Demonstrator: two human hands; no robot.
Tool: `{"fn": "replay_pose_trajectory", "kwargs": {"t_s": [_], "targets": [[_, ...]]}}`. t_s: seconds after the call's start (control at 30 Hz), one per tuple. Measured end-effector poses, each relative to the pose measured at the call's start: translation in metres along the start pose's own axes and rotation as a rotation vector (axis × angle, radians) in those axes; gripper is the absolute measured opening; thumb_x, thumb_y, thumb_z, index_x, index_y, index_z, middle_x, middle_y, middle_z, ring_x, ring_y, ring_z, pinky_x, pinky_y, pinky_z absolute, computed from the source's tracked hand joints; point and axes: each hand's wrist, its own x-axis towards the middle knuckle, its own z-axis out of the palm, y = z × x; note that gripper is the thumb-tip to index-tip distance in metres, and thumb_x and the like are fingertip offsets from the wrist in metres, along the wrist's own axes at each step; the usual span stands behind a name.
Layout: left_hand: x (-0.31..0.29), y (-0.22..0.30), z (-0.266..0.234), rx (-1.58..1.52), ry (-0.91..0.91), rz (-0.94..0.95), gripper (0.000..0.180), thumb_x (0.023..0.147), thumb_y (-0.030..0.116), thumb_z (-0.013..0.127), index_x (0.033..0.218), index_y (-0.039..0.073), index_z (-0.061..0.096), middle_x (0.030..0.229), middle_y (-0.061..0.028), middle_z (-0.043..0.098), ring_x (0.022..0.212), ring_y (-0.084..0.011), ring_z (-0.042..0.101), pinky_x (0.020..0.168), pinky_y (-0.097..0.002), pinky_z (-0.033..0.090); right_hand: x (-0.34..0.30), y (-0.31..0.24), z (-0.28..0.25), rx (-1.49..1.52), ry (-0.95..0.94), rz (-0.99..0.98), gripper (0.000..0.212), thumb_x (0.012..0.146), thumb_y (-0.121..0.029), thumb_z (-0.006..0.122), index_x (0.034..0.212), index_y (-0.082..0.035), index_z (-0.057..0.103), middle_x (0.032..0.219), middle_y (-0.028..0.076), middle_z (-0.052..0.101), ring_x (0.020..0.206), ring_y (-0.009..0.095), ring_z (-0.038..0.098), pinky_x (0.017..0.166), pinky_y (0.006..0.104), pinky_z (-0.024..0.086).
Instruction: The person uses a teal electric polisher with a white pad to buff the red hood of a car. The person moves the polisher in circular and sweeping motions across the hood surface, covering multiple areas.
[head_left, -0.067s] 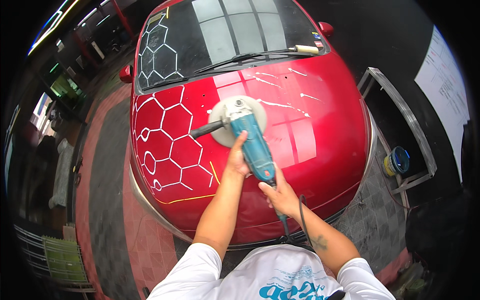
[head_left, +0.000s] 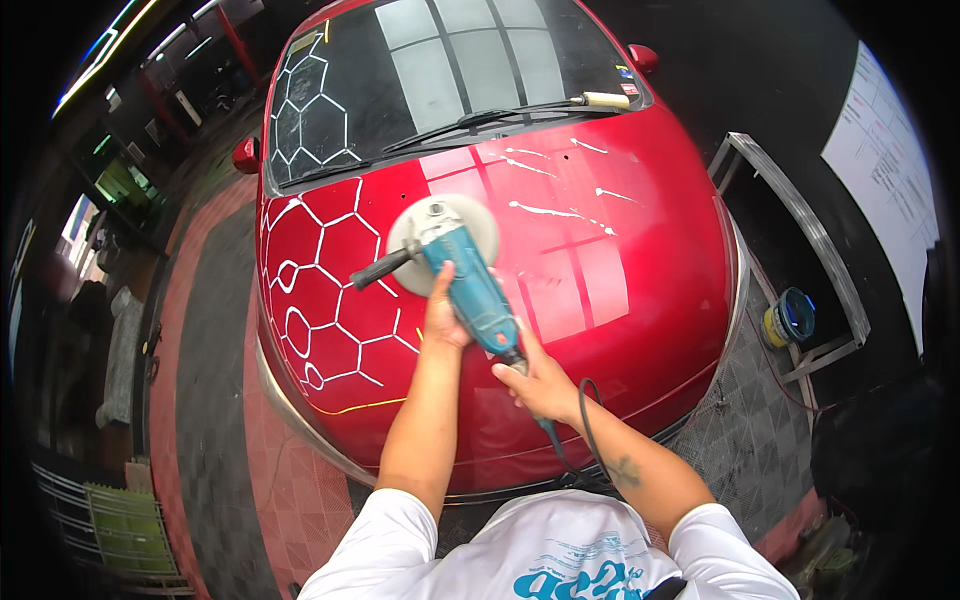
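A teal electric polisher (head_left: 476,296) lies over the red car hood (head_left: 665,270), its round whitish pad (head_left: 482,226) against the paint. My left hand (head_left: 446,312) wraps round the polisher's body from the left. At its rear end, by the cord (head_left: 587,420), my right hand (head_left: 541,376) grips the tool. The black side handle (head_left: 381,269) sticks out to the left, with neither hand on it. White hexagon lines (head_left: 322,226) cover the left part of the hood. Streaks of white paste (head_left: 546,210) lie to the right of the pad.
Beyond the hood is the windshield (head_left: 440,70), with a wiper and a small pale bottle (head_left: 603,100) at its base. On the right stand a metal frame (head_left: 800,210) and a bucket (head_left: 789,318). Red and grey floor tiles (head_left: 215,330) run along the left.
The polisher and both hands have moved left across the hood, so the pad sits closer to the hexagon lines. Both hands keep their hold.
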Motion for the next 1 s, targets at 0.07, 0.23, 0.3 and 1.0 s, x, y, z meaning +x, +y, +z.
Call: {"fn": "replay_pose_trajectory", "kwargs": {"t_s": [0.07,0.23,0.3,1.0], "targets": [[-0.001,0.030,-0.016,-0.037,-0.042,0.006,0.096,0.098,0.077,0.076,0.146,-0.006,0.063,0.128,-0.0268,0.077,0.112,-0.0435,0.080,0.105,-0.0633,0.066,0.020,-0.007,0.010,-0.034,-0.039,-0.058,0.110,0.113,-0.033,0.073,0.187,-0.012,-0.006,0.079,0.009,0.068,0.063,0.020,0.069,0.060,0.0387,0.059],[-0.024,0.053,-0.022,-0.052,-0.121,0.103,0.090,0.103,0.072,0.074,0.149,-0.004,0.059,0.133,-0.0225,0.074,0.121,-0.0410,0.077,0.105,-0.0652,0.065,0.034,-0.030,0.027,-0.218,-0.085,-0.045,0.108,0.114,-0.040,0.071,0.186,-0.007,-0.003,0.104,0.026,0.078,0.091,0.037,0.080,0.086,0.0489,0.063],[-0.023,0.043,-0.021,-0.053,-0.095,0.113,0.091,0.103,0.072,0.074,0.149,-0.004,0.059,0.133,-0.0228,0.074,0.121,-0.0410,0.077,0.105,-0.0650,0.066,0.038,-0.015,0.029,-0.312,0.004,-0.168,0.107,0.114,-0.042,0.070,0.185,-0.005,-0.001,0.122,0.034,0.078,0.108,0.046,0.081,0.100,0.0525,0.062],[-0.010,-0.251,0.136,0.118,-0.060,-0.318,0.055,0.101,0.043,0.088,0.138,0.008,0.066,0.115,-0.0100,0.077,0.103,-0.0247,0.078,0.092,-0.0485,0.070,-0.196,0.074,-0.118,0.472,0.325,0.275,0.058,0.108,-0.020,0.081,0.150,-0.014,0.042,0.083,0.005,0.060,0.057,0.015,0.061,0.047,0.0329,0.055]]}}
